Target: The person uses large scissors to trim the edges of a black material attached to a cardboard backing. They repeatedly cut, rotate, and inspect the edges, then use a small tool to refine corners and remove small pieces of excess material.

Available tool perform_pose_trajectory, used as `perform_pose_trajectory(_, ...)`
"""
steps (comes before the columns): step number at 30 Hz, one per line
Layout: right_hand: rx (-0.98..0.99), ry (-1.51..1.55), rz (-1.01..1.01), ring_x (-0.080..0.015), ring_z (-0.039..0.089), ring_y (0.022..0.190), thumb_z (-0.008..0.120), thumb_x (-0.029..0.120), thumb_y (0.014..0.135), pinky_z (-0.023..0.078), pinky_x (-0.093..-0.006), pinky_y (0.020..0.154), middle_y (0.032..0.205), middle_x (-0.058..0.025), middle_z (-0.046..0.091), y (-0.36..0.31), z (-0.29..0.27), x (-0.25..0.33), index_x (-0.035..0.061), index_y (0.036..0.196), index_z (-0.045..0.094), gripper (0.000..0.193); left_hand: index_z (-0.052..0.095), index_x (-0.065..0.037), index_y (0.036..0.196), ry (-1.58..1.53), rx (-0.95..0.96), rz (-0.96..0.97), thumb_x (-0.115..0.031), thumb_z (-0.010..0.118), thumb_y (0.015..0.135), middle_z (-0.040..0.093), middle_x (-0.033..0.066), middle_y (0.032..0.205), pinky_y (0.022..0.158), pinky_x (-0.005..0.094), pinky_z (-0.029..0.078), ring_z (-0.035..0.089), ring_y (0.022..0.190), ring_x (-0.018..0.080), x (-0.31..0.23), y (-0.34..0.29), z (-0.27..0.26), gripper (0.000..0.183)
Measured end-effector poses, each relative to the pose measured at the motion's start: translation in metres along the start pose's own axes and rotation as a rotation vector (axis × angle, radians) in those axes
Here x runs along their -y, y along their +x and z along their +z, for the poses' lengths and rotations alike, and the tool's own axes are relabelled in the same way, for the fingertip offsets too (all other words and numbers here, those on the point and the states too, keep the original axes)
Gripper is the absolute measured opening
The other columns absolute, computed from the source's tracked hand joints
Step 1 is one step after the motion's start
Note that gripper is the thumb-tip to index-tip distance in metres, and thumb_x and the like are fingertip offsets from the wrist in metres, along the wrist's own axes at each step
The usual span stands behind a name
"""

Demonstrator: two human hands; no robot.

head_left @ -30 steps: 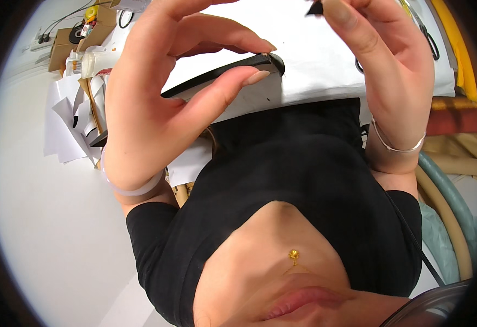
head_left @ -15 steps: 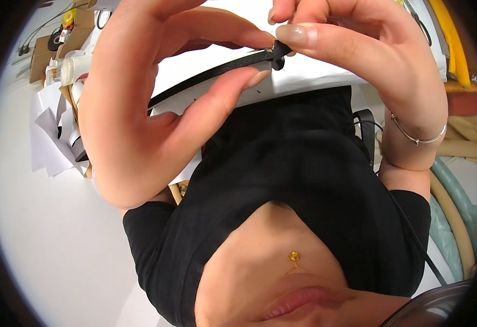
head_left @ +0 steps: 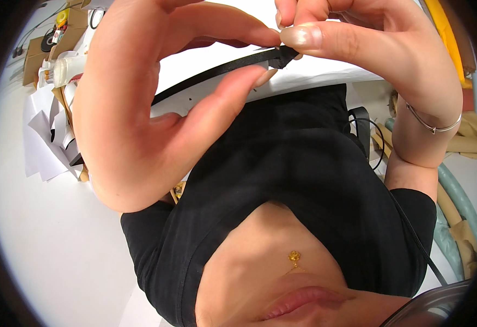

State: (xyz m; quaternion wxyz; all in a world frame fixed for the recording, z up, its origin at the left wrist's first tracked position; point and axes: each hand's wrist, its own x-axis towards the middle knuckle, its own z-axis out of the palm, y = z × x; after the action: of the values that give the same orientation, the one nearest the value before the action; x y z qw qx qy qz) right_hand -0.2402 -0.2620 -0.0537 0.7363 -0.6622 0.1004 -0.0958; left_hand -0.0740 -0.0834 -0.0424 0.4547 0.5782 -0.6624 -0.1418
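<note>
A narrow black strip (head_left: 220, 69), like a strap or ribbon, runs from inside my left hand to my right fingertips. At its right end it is folded or looped into a small black bunch. My left hand (head_left: 124, 103) curves around the strip, with index finger above and thumb below, their tips close to the bunched end. My right hand (head_left: 377, 52) pinches that end between thumb and fingers; the fingertips behind the thumb are partly hidden. The strip's left end disappears behind my left hand.
A white table (head_left: 325, 73) lies beneath my hands. Crumpled white paper (head_left: 45, 131), a clear jar (head_left: 69, 70) and a cardboard box (head_left: 34, 57) are at the left. Yellow material (head_left: 450, 43) hangs at the right, above brown and green rolls (head_left: 462, 191).
My right hand and forearm have shifted slightly right. The black bunch sits a little farther right and its shape has changed under my fingertips. My left hand keeps nearly the same pose.
</note>
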Motion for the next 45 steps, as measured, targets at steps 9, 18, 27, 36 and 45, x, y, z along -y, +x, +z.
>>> perform_pose_trajectory(9,0.041,-0.102,0.032,-0.0089,0.061,0.083,0.078,0.011,0.087,0.045,-0.0273,0.086,0.084,0.0002,0.068,0.006,-0.003,0.007,0.0035,0.083,0.071,0.01,0.054,0.007,0.129,-0.012,-0.009,0.001,0.015,0.074,0.074,0.07,0.0215,0.109,0.087,0.0337,0.057,0.073,0.097,0.0278,0.0,0.0,-0.001,0.058)
perform_pose_trajectory(18,0.023,-0.223,0.009,-0.0088,0.061,0.086,0.079,0.012,0.085,0.042,-0.0292,0.091,0.084,0.001,0.068,0.006,0.0,0.01,0.0051,0.081,0.071,0.01,0.054,0.008,0.129,-0.018,-0.009,0.002,0.015,0.074,0.074,0.069,0.0222,0.111,0.087,0.0338,0.057,0.073,0.098,0.0285,0.001,0.001,-0.003,0.059)
perform_pose_trajectory(27,0.055,-0.285,0.013,-0.0102,0.062,0.089,0.08,0.013,0.083,0.042,-0.0299,0.091,0.086,-0.0002,0.068,0.006,-0.002,0.01,0.0061,0.083,0.072,0.011,0.053,0.008,0.129,-0.024,0.007,0.001,0.016,0.074,0.074,0.069,0.023,0.113,0.086,0.034,0.057,0.073,0.098,0.0291,0.002,0.003,-0.004,0.059)
perform_pose_trajectory(36,0.056,-0.389,-0.075,-0.0118,0.062,0.089,0.082,0.013,0.08,0.043,-0.0297,0.088,0.089,-0.0011,0.069,-0.001,0.001,0.008,0.0067,0.087,0.072,0.014,0.053,0.009,0.129,-0.03,0.023,-0.008,0.016,0.074,0.073,0.068,0.0237,0.115,0.086,0.0341,0.057,0.073,0.098,0.0297,0.004,0.007,-0.005,0.06)
perform_pose_trajectory(45,0.005,-0.54,-0.207,-0.0134,0.063,0.09,0.085,0.013,0.078,0.044,-0.0295,0.085,0.092,-0.002,0.07,-0.013,0.005,0.002,0.0073,0.092,0.072,0.02,0.053,0.01,0.128,-0.045,0.029,0.006,0.017,0.074,0.072,0.068,0.0245,0.118,0.086,0.0341,0.057,0.073,0.098,0.0304,0.004,0.011,-0.005,0.06)
